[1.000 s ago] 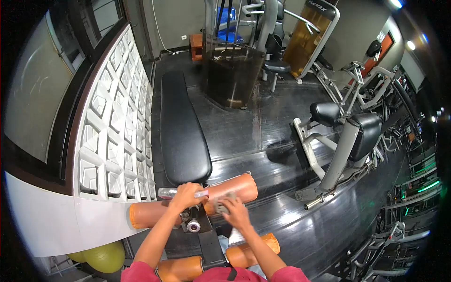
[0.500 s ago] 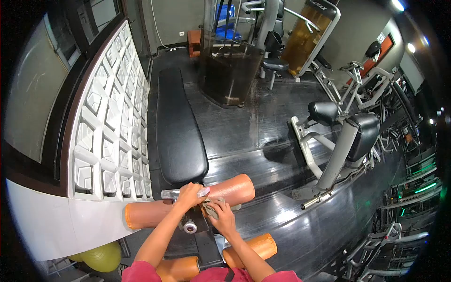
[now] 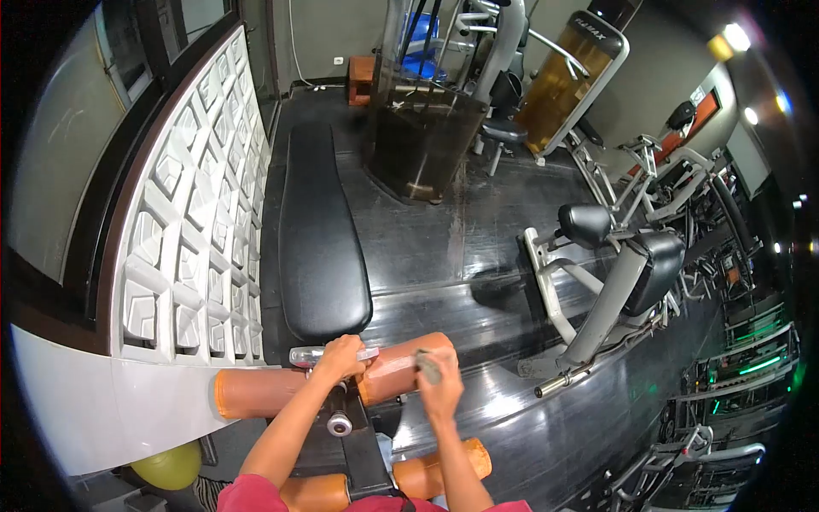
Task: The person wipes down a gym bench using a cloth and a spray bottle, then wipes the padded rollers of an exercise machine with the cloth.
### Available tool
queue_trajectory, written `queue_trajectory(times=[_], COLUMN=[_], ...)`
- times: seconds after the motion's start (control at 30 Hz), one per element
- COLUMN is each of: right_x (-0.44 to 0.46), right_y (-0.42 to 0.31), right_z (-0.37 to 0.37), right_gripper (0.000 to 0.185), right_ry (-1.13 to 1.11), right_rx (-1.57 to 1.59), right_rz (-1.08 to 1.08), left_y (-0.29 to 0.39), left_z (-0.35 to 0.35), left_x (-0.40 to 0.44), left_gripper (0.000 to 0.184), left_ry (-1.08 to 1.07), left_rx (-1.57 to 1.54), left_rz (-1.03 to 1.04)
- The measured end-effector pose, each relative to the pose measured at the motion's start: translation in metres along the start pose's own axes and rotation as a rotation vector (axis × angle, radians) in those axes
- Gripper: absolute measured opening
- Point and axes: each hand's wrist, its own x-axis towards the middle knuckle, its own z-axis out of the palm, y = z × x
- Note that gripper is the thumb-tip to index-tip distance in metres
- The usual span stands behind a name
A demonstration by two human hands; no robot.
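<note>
My left hand (image 3: 342, 358) is closed around what looks like a clear plastic bottle (image 3: 303, 357), held sideways above the bench's end. My right hand (image 3: 441, 384) grips a crumpled grey-green cloth (image 3: 429, 369) and presses it against the right brown foam roller (image 3: 394, 365). The matching left roller (image 3: 260, 392) passes under my left forearm. Between the two runs a black metal post (image 3: 365, 448) with a round silver knob (image 3: 339, 424). The long black bench pad (image 3: 322, 247) stretches away in front of me.
Lower orange rollers (image 3: 320, 492) flank the post near my body. A white lattice panel (image 3: 192, 247) stands close on the left, above a green ball (image 3: 169, 466). To the right is a padded machine (image 3: 610, 299); a weight stack (image 3: 426, 136) stands ahead.
My right hand has moved right with the cloth, from the roller's inner end out along its surface. The left hand stays by the bench end with the bottle. The view has shifted slightly.
</note>
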Motion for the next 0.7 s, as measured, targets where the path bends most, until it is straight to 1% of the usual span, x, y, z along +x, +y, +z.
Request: queue_trajectory(times=[0.07,0.13,0.17,0.23,0.27,0.33,0.4,0.47,0.5,0.57,0.6,0.67,0.7], right_x=[-0.024,-0.043,-0.047,-0.055,-0.052,-0.032,-0.016,0.0,0.005,0.011,0.01,-0.004,-0.01], right_y=[-0.023,-0.045,-0.048,-0.056,-0.056,-0.052,-0.01,0.027,0.032,0.041,0.037,0.015,0.001], right_z=[0.024,0.04,0.042,0.042,0.039,0.013,-0.002,-0.022,-0.027,-0.036,-0.033,-0.009,0.0], right_gripper=[0.042,0.045,0.045,0.047,0.047,0.047,0.047,0.046,0.046,0.044,0.044,0.045,0.046], right_ry=[-0.162,-0.307,-0.314,-0.569,-0.57,-0.422,-0.272,-0.132,-0.133,-0.039,-0.038,0.045,-0.059], right_rx=[-0.012,0.067,0.069,0.042,0.045,-0.004,-0.063,-0.142,-0.15,-0.16,-0.166,-0.156,-0.077], right_rz=[-0.09,-0.183,-0.181,-0.239,-0.237,-0.353,-0.264,-0.127,-0.131,-0.009,-0.012,-0.081,-0.09], left_y=[-0.008,-0.008,-0.006,-0.001,-0.001,-0.003,-0.004,-0.002,0.002,0.007,0.008,0.005,0.001], left_z=[0.01,0.01,0.006,-0.003,-0.003,-0.002,0.006,0.005,-0.001,-0.004,-0.006,-0.002,0.006], left_x=[0.006,0.009,0.01,0.01,0.008,0.003,0.004,0.007,0.005,0.008,0.011,0.015,0.02], left_gripper=[0.023,0.021,0.022,0.028,0.028,0.03,0.028,0.027,0.023,0.02,0.019,0.018,0.016], left_ry=[0.008,0.019,-0.015,-0.075,-0.078,0.038,0.029,0.027,0.013,0.0,-0.04,-0.081,-0.053], left_rx=[-0.003,-0.008,-0.025,-0.041,-0.039,-0.034,-0.053,-0.076,-0.113,-0.158,-0.152,-0.147,-0.139], left_rz=[0.005,0.009,-0.013,-0.054,-0.056,-0.008,-0.035,-0.05,-0.073,-0.091,-0.097,-0.1,-0.078])
